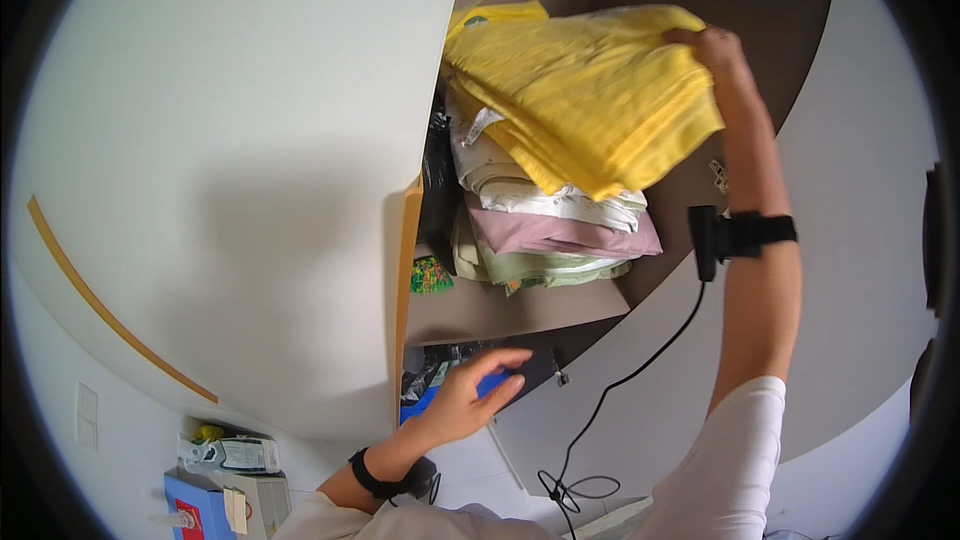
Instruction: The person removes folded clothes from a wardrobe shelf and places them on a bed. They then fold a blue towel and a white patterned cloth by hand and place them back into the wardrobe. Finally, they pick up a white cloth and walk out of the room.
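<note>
My right hand (pixel 716 49) grips the upper right corner of a folded yellow cloth (pixel 585 82), which looks like bedding or a garment. The cloth slants over a stack of folded fabrics inside a wardrobe. Below it in the stack come white patterned fabric (pixel 570 202), then pink fabric (pixel 562 231) and pale green fabric (pixel 555 270). A white tag (pixel 481 124) shows at the yellow cloth's left side. Lower down, my left hand (pixel 476 394) holds nothing, fingers apart, in front of the lower compartment. What lies behind the yellow cloth is hidden.
A large white door (pixel 262 127) with a yellow-brown edge (pixel 405 262) covers the left side. The stack rests on a wooden shelf (pixel 517 307). Black plastic (pixel 439 180) sits beside it. A black cable (pixel 626 375) hangs from my right forearm strap. Boxes (pixel 225 499) stand at lower left.
</note>
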A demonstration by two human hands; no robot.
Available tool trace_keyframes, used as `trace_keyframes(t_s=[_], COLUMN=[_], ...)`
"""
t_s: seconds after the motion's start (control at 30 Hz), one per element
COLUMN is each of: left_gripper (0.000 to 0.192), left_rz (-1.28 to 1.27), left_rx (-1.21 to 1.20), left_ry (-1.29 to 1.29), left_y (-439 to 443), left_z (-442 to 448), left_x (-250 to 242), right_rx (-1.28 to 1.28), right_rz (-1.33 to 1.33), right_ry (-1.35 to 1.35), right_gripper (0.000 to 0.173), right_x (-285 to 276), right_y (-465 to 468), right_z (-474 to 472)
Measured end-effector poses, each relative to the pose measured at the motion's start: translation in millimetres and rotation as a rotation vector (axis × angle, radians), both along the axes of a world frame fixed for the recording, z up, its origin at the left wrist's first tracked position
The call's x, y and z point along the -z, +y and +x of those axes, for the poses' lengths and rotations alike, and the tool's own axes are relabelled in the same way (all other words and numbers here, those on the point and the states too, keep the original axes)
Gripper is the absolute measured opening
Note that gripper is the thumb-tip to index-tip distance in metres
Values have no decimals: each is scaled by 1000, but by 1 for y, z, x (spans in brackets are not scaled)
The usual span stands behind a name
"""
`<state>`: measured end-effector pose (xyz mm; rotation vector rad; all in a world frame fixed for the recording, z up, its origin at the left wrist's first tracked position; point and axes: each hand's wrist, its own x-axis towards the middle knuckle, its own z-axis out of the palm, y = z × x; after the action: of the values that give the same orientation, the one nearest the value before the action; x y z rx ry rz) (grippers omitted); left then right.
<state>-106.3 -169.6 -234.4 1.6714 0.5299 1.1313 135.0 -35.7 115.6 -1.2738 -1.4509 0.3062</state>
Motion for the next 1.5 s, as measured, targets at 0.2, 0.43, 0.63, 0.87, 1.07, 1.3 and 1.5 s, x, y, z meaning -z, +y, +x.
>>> trace_keyframes(t_s=[0.2,0.43,0.63,0.87,1.07,1.3,1.5], left_gripper=[64,83,50,38,27,79,88], left_rz=[-420,-718,-692,-446,239,457,590], left_rx=[343,283,175,136,610,1006,1230], left_ry=[-746,-998,-777,-371,162,416,453], left_y=[32,49,29,-79,-213,-360,-419], left_z=[19,33,42,104,193,271,285], left_x=[-1,-23,-55,-48,-6,38,81], right_rx=[-68,99,159,236,77,134,470], right_rz=[125,-144,-198,-550,-334,-11,225], right_ry=[99,229,292,295,797,1249,1316], right_gripper=[27,31,30,42,75,94,92], right_x=[56,210,264,363,400,471,467], right_y=[-149,-248,-338,-448,-536,-662,-713], right_z=[-23,43,64,115,106,82,50])
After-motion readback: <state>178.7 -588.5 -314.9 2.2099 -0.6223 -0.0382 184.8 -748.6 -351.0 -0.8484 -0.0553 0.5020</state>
